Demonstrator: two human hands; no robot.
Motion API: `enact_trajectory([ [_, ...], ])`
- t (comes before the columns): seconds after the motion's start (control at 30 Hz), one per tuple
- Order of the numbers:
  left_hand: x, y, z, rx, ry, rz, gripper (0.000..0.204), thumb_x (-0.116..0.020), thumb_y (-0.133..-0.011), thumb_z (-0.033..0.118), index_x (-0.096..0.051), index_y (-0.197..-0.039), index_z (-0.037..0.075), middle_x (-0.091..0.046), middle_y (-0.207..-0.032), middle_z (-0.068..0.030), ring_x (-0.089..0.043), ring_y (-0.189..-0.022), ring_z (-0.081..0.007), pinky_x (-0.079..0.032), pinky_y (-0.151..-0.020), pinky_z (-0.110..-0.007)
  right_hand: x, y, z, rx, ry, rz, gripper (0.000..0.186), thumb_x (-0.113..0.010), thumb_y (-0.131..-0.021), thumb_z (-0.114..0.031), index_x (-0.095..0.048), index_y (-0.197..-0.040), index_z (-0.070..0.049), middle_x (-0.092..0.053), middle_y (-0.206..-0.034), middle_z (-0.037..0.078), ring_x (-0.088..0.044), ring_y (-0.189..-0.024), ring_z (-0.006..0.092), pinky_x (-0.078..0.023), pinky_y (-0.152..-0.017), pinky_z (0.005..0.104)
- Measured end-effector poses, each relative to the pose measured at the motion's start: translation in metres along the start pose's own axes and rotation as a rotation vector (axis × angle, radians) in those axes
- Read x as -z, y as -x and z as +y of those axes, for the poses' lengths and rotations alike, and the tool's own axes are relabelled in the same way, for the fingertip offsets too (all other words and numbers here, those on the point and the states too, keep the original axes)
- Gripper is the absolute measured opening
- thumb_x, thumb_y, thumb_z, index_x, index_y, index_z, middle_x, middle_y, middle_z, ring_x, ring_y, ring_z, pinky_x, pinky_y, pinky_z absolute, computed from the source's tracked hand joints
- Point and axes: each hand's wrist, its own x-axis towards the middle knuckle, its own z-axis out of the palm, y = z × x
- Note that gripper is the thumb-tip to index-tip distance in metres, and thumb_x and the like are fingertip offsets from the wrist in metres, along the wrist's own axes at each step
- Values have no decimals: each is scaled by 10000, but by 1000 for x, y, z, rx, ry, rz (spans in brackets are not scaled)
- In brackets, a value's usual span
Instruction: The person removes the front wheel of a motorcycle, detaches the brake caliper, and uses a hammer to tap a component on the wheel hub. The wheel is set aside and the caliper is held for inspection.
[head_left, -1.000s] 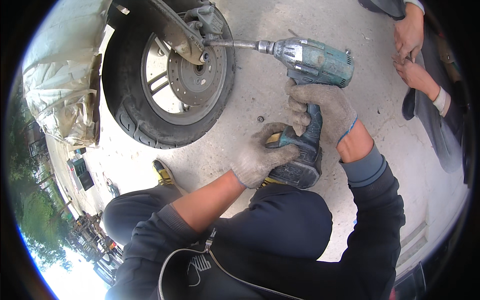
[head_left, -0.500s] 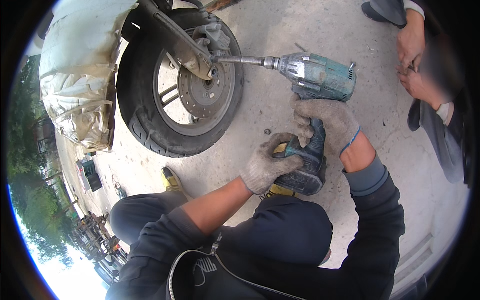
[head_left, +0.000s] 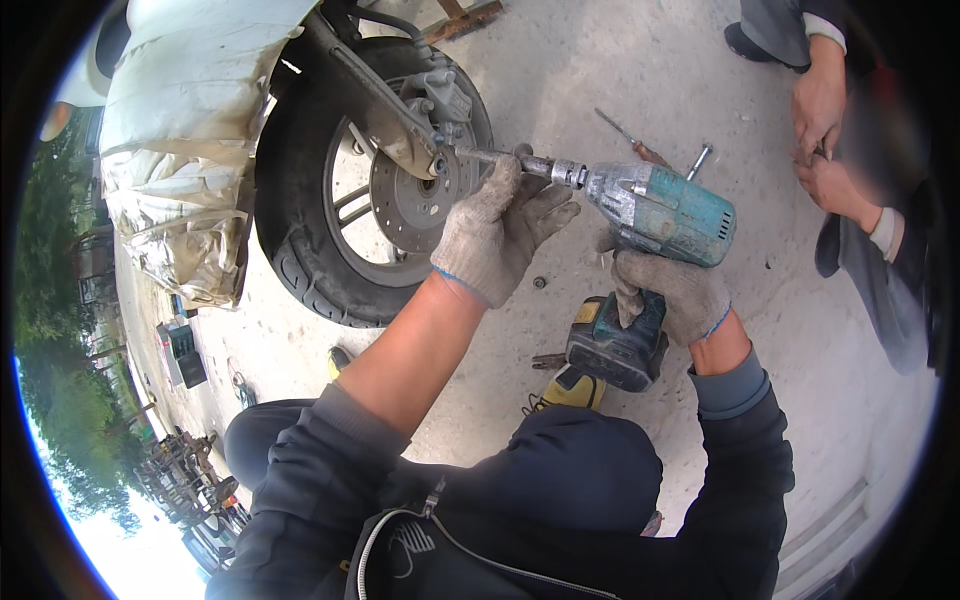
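My right hand (head_left: 675,295), in a grey knit glove, wraps the handle of a teal cordless impact wrench (head_left: 685,215). Its dark battery (head_left: 615,350) hangs below the grip. A long metal extension bar (head_left: 538,164) runs left from the wrench's nose toward the brake caliper (head_left: 440,98) on a scooter wheel. My gloved left hand (head_left: 490,235) is curled at this bar, one finger over it and the others partly stretched to the right. Whether the bar's tip touches a bolt is too small to tell. Beside my left hand is the brake disc (head_left: 405,215).
The black tyre (head_left: 285,240) stands close on the left, under a wrapped body panel (head_left: 180,150). A screwdriver (head_left: 630,137) and a bolt-like metal piece (head_left: 700,160) lie beyond the wrench. A small nut (head_left: 540,282) rests on the concrete. Another person's hands (head_left: 830,150) are at right.
My left hand has left the wrench's battery base and moved up to the extension bar. The wrench has shifted slightly right and lower in view, still in my right hand.
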Motion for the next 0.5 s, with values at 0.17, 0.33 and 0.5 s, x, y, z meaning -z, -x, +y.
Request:
enact_trajectory([
  [0.17, -29, -14, 26, -70, -6, 52, 373, -663, -1089, 319, -615, -1380, 91, -717, -1256, -93, -699, -1200, -304, -547, -1111, -520, -6, -1, -13, 65, -97, -19, 319, -741, -910, -107, -699, -1196, 30, -624, -746, 36, -576, -582, 125, -529, -542, 292],
  [0.33, -36, -18, 39, -140, 36, 98, 278, -680, -1082, 288, -677, -1272, 85, -747, -1120, -67, -733, -1120, -279, -576, -1085, -501, -15, -19, -27, 91, 35, -33, 374, -753, -920, -206, -689, -1201, 33, -597, -735, 40, -569, -580, 135, -539, -542, 308],
  [0.5, -28, -25, 43, -130, 73, 161, 196, -700, -1073, 280, -689, -1156, 103, -743, -1033, -41, -744, -1055, -258, -601, -1032, -479, -17, -29, -36, 77, 93, -76, 356, -742, -938, -209, -692, -1207, 19, -581, -750, 29, -566, -585, 134, -535, -556, 315],
])
